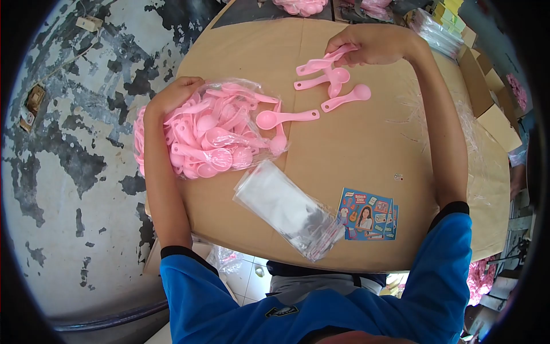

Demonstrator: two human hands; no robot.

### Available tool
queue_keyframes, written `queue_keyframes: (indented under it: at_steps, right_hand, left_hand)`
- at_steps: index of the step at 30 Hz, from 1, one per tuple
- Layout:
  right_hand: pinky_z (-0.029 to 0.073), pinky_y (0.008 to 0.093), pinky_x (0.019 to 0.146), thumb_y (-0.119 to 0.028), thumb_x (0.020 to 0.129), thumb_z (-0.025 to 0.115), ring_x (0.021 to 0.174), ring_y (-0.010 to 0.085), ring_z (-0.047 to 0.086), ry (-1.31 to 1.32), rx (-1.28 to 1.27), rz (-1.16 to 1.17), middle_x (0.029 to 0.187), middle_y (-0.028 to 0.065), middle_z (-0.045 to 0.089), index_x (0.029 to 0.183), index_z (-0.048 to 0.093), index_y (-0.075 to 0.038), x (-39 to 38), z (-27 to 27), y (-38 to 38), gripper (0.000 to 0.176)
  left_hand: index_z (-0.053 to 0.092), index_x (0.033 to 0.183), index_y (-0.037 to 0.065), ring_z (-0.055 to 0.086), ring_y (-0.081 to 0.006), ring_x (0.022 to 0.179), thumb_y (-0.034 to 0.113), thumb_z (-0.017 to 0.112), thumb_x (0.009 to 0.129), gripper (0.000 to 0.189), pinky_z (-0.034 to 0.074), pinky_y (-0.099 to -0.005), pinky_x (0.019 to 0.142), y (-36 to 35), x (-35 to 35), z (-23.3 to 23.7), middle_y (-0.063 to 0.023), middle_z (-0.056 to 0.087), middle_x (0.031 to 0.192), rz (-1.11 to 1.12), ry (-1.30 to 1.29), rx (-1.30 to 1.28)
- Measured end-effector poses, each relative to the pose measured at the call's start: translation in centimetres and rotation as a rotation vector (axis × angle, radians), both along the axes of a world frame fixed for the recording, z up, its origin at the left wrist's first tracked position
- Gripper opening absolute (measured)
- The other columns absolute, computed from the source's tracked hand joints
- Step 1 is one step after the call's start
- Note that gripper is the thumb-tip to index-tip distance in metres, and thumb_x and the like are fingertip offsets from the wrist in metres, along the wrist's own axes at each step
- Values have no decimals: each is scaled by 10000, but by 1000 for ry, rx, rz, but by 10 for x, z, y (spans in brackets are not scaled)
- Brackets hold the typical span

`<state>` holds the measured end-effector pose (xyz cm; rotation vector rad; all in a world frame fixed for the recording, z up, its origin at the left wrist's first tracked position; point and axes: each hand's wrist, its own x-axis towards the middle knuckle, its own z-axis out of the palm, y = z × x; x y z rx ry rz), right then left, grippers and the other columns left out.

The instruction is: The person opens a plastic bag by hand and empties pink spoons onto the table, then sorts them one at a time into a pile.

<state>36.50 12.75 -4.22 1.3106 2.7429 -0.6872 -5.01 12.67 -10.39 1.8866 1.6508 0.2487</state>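
Observation:
On the left, a clear plastic bag full of pink measuring spoons lies with its mouth facing right. My left hand is closed on the bag's upper left edge, its fingertips partly hidden. At the upper right my right hand pinches a pink spoon just above the table. Below it are more pink spoons, overlapping, and a single spoon apart from them. Another spoon lies at the bag's mouth, its handle pointing right.
A stack of clear plastic sleeves lies near the front edge of the brown table, beside several blue printed cards. An open cardboard box and wrapped packs stand at the right. A peeling wall is on the left.

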Motion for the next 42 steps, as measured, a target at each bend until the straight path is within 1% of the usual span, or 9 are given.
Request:
queue_keyframes:
  at_steps: [14,20,26,29,30,32,37,38,42]
  right_hand:
    - [417,279,553,-336,922,602,613,111,538,115,-151,158,640,1,539,966,631,-66,-45,-21,-13,275]
    - [403,293,536,-355,924,600,571,140,506,175,175,143,598,26,514,891,630,-33,-49,-6,-28,326]
    - [456,326,621,-360,887,636,656,233,543,-137,195,5,761,82,607,968,656,-39,-10,-10,10,331]
    - [499,331,749,-400,826,690,852,271,610,-58,568,30,996,127,639,1046,658,-58,3,-41,24,408]
    - [502,369,792,-517,735,709,981,243,628,-146,310,-70,1060,99,656,1213,597,-80,-16,-26,10,657]
    - [499,360,808,-532,664,738,1018,254,619,-125,-38,-29,1059,71,665,1211,610,-119,-42,-23,-20,697]
    - [468,317,748,-337,827,686,872,215,631,-128,-133,234,964,72,659,1050,638,-91,-85,-62,-47,335]
    - [445,344,697,-291,864,656,795,209,610,-140,-131,252,851,67,648,962,626,-80,-91,-58,-52,235]
    - [425,369,680,-282,875,643,733,206,585,-122,-184,266,794,67,632,885,607,-62,-87,-58,-46,223]
  left_hand:
    - [603,1189,-20,547,-107,908,295,515,964,396,438,-226,828,-6,5,0,-37,633,1042,53,-15,40]
    - [641,1115,-22,547,-116,861,308,516,964,384,442,-242,807,-4,1,-4,-42,652,969,49,-47,66]
    - [628,1131,-21,544,-107,865,299,523,961,378,443,-231,803,-2,0,-5,-24,639,977,51,-57,44]
    - [643,1109,-18,550,-118,847,307,519,963,378,447,-239,801,-5,2,-4,-35,648,958,47,-62,57]
    - [653,1095,-17,555,-126,835,315,515,965,382,449,-246,802,-6,3,-3,-45,657,947,43,-61,72]
    - [656,1087,-16,551,-126,836,312,514,966,378,448,-247,801,-5,1,-8,-45,656,942,52,-93,84]
    - [651,1098,-17,553,-126,867,305,510,969,375,445,-249,818,-2,-1,-8,-51,658,962,26,-73,81]
    - [649,1103,-19,556,-125,876,304,509,969,377,445,-248,826,-1,-3,-10,-53,660,972,29,-96,71]
    - [638,1130,-25,570,-129,907,304,507,969,389,446,-247,849,2,-5,-12,-64,663,1019,18,-117,65]
